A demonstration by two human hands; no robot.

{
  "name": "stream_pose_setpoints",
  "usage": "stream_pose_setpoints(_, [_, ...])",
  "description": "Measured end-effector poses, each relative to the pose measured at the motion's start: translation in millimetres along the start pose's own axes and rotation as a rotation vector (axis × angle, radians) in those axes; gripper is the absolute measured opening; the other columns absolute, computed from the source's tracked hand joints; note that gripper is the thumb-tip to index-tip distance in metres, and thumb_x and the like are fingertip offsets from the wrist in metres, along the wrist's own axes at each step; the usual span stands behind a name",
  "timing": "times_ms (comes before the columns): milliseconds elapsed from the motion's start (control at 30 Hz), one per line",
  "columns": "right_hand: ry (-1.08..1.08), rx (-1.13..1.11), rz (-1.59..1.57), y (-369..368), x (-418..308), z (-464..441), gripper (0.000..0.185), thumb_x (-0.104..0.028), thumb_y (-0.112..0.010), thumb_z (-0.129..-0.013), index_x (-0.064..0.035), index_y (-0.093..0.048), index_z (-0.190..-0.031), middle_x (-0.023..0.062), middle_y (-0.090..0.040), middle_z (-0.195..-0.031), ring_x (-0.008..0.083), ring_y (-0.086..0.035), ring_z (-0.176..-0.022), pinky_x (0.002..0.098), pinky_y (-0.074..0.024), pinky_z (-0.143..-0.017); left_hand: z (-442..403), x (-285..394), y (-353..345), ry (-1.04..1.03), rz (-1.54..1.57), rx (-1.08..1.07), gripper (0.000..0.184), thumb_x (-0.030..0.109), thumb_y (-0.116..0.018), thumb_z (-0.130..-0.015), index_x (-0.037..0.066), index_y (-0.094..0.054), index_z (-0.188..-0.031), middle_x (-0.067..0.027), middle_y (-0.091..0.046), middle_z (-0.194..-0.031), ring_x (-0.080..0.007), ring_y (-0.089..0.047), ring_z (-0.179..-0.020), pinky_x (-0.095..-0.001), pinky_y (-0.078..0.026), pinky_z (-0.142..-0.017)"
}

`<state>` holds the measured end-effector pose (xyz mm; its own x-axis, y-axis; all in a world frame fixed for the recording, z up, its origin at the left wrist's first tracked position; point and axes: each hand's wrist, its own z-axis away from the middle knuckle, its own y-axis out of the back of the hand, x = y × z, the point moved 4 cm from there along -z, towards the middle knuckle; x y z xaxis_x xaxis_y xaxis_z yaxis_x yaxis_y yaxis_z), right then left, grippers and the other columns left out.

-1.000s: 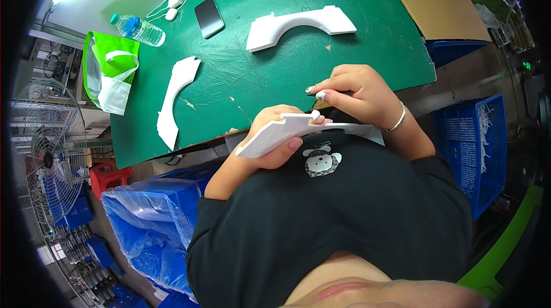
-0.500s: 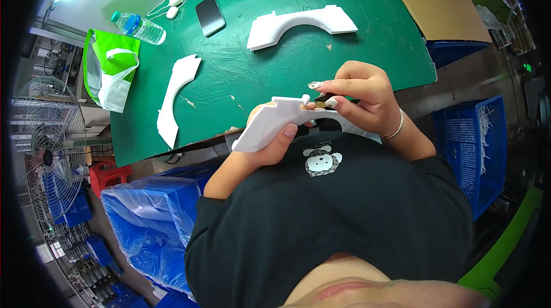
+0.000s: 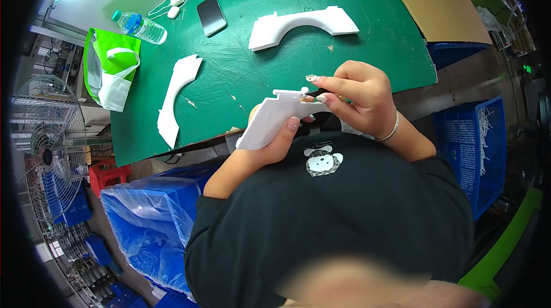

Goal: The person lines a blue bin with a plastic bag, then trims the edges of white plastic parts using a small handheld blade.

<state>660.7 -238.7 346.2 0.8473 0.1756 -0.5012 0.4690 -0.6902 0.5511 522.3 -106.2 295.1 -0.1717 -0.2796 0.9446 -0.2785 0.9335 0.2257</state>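
Note:
My left hand is closed around a curved white plastic part, its thumb lying on the broad end. The part is held tilted just off the table's near edge, in front of my shirt. My right hand pinches a slim dark tool whose exact kind I cannot make out. Its tip is at the small knob on the part's upper corner; whether it touches is unclear. The far end of the part is largely behind my right hand. Two similar white parts, an arched one and a narrower-looking one, lie on the table.
On the green table are a phone, a white cable with plug, a water bottle and a green bag. Blue crates stand right, a plastic-lined blue bin and a fan left.
The held white part has tipped slightly more upright and shifted a little. My right hand has turned, showing more of the dark tool at the knob. The things on the table remain in place.

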Motion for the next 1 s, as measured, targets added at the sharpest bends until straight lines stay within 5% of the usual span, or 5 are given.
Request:
stream_pose_setpoints(367, [-0.202, 0.072, 0.33, 6.2, 24.6, -2.8, 0.018, -0.018, -0.072, -0.08, -0.0082, -0.075, -0.095, 0.0046, -0.058, -0.07, 0.0193, -0.055, -0.059, 0.031, -0.0433, -0.054, -4.0, 19.6, -1.9, -0.312, -0.292, -0.047, 0.025, 0.013, -0.054, -0.09, 0.002, -0.066, -0.109, -0.0119, -0.07, -0.089, -0.0311, -0.068, -0.08, -0.0364, -0.053, -0.073])
stream_pose_setpoints(433, [-0.365, 0.018, -0.01, 8.4, 37.9, 1.5, 0.016, -0.016, -0.07, -0.082, -0.0053, -0.074, -0.093, 0.0078, -0.06, -0.074, 0.0193, -0.055, -0.061, 0.0293, -0.0437, -0.056, 0.7, 8.3, 2.7, -0.054, -0.228, -0.116, 0.045, 0.035, -0.043, -0.1, 0.002, -0.057, -0.128, -0.0102, -0.069, -0.097, -0.0218, -0.065, -0.093, -0.0388, -0.045, -0.094])
stream_pose_setpoints(600, [-0.784, -0.27, -0.598, 13.3, 65.1, 18.3, 0.018, -0.014, -0.068, -0.086, -0.0001, -0.065, -0.097, -0.0037, -0.055, -0.082, 0.0022, -0.047, -0.072, 0.0209, -0.0384, -0.063, 6.6, 0.0, 8.2, -0.034, 0.119, 0.16, 0.041, 0.026, -0.043, -0.101, -0.005, -0.056, -0.125, -0.0139, -0.068, -0.099, -0.0219, -0.066, -0.088, -0.0363, -0.049, -0.086])
stream_pose_setpoints(800, [-0.651, -0.239, -0.697, 17.0, 70.9, 25.5, 0.015, -0.011, -0.073, -0.083, -0.0022, -0.063, -0.091, -0.002, -0.058, -0.083, 0.0039, -0.052, -0.075, 0.0211, -0.0412, -0.064, -0.8, -19.2, 19.4, -0.06, 0.349, 0.337, 0.066, 0.05, -0.044, -0.1, -0.004, -0.044, -0.138, -0.017, -0.067, -0.103, -0.0189, -0.065, -0.079, -0.0337, -0.052, -0.078])
stream_pose_setpoints(1000, [-0.168, -0.224, -0.311, 6.1, 29.5, 0.5, 0.017, -0.013, -0.071, -0.083, -0.0022, -0.063, -0.095, 0.0067, -0.058, -0.085, 0.0172, -0.057, -0.075, 0.0278, -0.0452, -0.066, -11.2, -20.0, -2.3, 0.033, 0.689, -0.002, 0.085, 0.067, -0.035, -0.095, -0.003, -0.034, -0.143, -0.0283, -0.065, -0.111, -0.021, -0.063, -0.071, -0.0321, -0.053, -0.068])
